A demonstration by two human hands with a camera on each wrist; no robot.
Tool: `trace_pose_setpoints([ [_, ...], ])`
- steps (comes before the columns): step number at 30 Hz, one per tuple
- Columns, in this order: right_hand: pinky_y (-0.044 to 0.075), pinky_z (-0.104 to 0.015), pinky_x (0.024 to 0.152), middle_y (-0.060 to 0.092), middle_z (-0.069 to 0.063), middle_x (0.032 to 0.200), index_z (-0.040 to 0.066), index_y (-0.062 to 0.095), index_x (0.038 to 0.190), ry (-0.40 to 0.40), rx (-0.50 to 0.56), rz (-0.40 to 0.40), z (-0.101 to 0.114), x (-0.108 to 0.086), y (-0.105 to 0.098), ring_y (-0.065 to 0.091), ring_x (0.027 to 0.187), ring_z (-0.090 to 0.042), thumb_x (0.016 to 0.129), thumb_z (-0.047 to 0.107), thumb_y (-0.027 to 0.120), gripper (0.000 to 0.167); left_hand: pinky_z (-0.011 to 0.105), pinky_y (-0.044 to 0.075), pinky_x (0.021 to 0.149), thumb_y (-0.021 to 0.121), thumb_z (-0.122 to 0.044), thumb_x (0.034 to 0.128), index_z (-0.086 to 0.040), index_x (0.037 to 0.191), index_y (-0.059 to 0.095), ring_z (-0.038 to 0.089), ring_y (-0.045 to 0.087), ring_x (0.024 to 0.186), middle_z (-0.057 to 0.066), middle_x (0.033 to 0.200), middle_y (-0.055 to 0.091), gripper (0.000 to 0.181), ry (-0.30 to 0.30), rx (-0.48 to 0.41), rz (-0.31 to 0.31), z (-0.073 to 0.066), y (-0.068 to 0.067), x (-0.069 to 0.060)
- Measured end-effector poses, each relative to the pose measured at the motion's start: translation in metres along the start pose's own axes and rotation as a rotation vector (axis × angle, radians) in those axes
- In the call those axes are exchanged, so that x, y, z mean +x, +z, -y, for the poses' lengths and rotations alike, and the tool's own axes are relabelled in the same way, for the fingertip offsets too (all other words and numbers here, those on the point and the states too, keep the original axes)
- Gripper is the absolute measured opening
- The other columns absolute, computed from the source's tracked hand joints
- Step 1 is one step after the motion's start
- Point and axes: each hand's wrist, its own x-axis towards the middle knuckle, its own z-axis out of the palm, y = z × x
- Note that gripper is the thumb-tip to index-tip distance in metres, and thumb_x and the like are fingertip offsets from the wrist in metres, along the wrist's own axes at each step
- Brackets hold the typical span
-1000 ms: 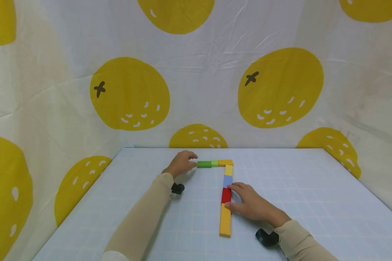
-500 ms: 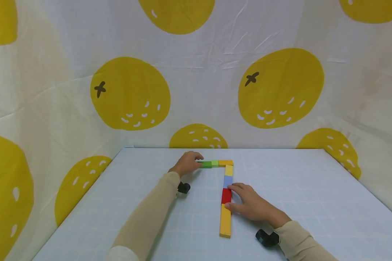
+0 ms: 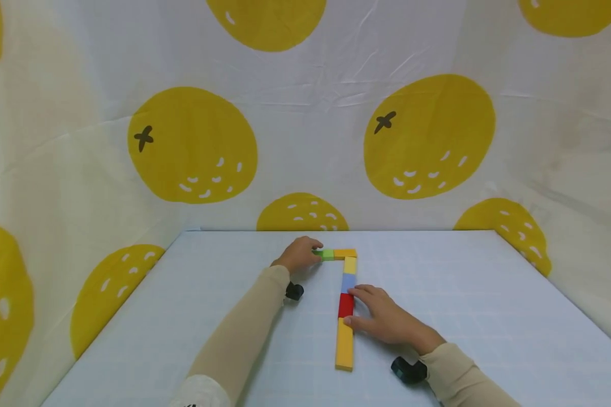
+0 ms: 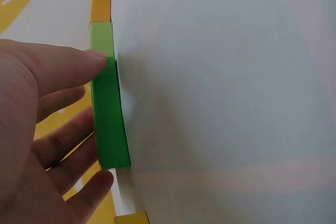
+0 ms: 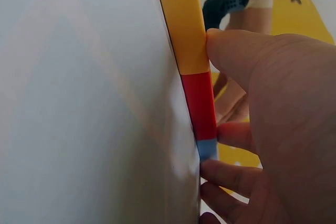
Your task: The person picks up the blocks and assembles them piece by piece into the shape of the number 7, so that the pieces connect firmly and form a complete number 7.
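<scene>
Flat coloured blocks form a corner on the table. Across the back run a dark green block (image 4: 109, 114), a light green block (image 3: 328, 255) and an orange block (image 3: 344, 254). Towards me run a yellow block (image 3: 349, 265), a blue block (image 3: 348, 282), a red block (image 3: 345, 306) and a long orange-yellow block (image 3: 344, 345). My left hand (image 3: 298, 254) straddles the dark green block, thumb in front near its joint with the light green one, fingers behind. My right hand (image 3: 387, 317) rests along the column's right side, thumb at the orange-yellow block, fingertips by red and blue.
Another yellow block end (image 4: 132, 217) shows beyond the dark green block in the left wrist view. A pale checked cloth covers the table (image 3: 224, 362). Behind it hangs a curtain (image 3: 305, 130) with yellow fruit. Each wrist wears a black camera.
My left hand has moved right, from beside the dark green block's left end to around it, hiding most of it. The right hand and blocks stay put; the head view shifts slightly.
</scene>
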Motion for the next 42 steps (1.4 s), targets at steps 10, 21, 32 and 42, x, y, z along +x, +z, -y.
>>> trace_pose_setpoints([
  [10, 0.046, -0.055, 0.101, 0.042, -0.009, 0.152, 0.018, 0.049, 0.149, 0.022, -0.019, -0.006, 0.005, 0.000, 0.000, 0.038, 0.137, -0.030, 0.083, 0.058, 0.073, 0.080, 0.040, 0.045, 0.103, 0.071, -0.021, 0.0919, -0.016, 0.130, 0.069, 0.019, 0.055, 0.110, 0.001, 0.125, 0.065, 0.038, -0.036, 0.024, 0.014, -0.005, 0.002, 0.002],
  [21, 0.044, -0.055, 0.103, 0.043, -0.009, 0.151, 0.017, 0.050, 0.148, 0.008, -0.027, -0.022, 0.003, -0.001, -0.002, 0.038, 0.136, -0.030, 0.085, 0.057, 0.073, 0.078, 0.040, 0.044, 0.103, 0.074, -0.023, 0.0911, -0.016, 0.126, 0.071, 0.020, 0.055, 0.110, 0.001, 0.123, 0.066, 0.036, -0.022, 0.035, 0.020, -0.008, 0.002, 0.006],
  [32, 0.045, -0.057, 0.102, 0.043, -0.010, 0.151, 0.018, 0.050, 0.148, 0.018, -0.006, 0.000, 0.006, 0.000, 0.001, 0.039, 0.136, -0.031, 0.084, 0.058, 0.073, 0.079, 0.040, 0.044, 0.104, 0.075, -0.022, 0.0913, -0.014, 0.131, 0.067, 0.021, 0.057, 0.115, 0.003, 0.124, 0.066, 0.041, 0.019, 0.087, 0.015, 0.000, 0.002, 0.002],
  [42, 0.046, -0.056, 0.101, 0.043, -0.009, 0.151, 0.018, 0.050, 0.148, 0.019, -0.023, -0.009, 0.005, 0.000, -0.001, 0.039, 0.135, -0.030, 0.083, 0.058, 0.074, 0.080, 0.038, 0.045, 0.102, 0.074, -0.021, 0.0924, -0.011, 0.129, 0.069, 0.019, 0.054, 0.110, 0.003, 0.125, 0.062, 0.038, 0.015, 0.093, 0.030, 0.003, -0.001, 0.004],
])
